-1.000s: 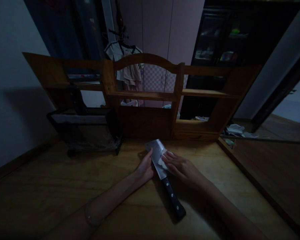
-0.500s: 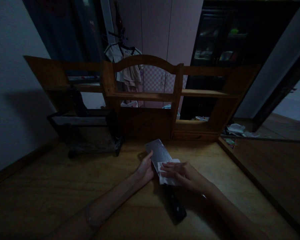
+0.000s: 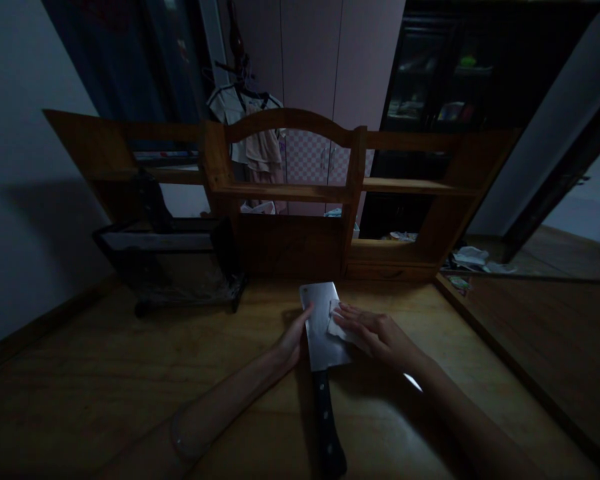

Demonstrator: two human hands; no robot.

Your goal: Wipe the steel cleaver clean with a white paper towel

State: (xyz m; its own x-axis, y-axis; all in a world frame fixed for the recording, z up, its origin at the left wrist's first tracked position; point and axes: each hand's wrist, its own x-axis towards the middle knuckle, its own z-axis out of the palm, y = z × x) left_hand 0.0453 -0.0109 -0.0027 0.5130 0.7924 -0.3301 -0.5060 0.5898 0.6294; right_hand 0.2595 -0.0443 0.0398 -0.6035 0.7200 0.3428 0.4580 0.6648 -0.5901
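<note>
A cleaver [image 3: 320, 327] with a broad metal blade and a black riveted handle is held over the wooden table, its handle pointing toward me. My left hand [image 3: 294, 339] grips the blade's left edge, thumb on the upper face and the other fingers hidden beneath. On the right side of the blade, my right hand [image 3: 375, 333] presses a folded white tissue [image 3: 341, 328] against the metal. The fingers of that hand lie together over the tissue and partly cover it.
A dark knife block [image 3: 175, 267] with a black-handled knife [image 3: 153, 200] in it stands at the table's left. Across the back runs a wooden shelf unit [image 3: 290, 193]. The table's raised right edge [image 3: 495, 347] borders a brown surface. Clothes [image 3: 260, 133] hang beyond.
The cleaver has turned so its handle points more straight toward me. My right hand and the tissue have shifted slightly up and right along the blade. My left hand still grips the edge.
</note>
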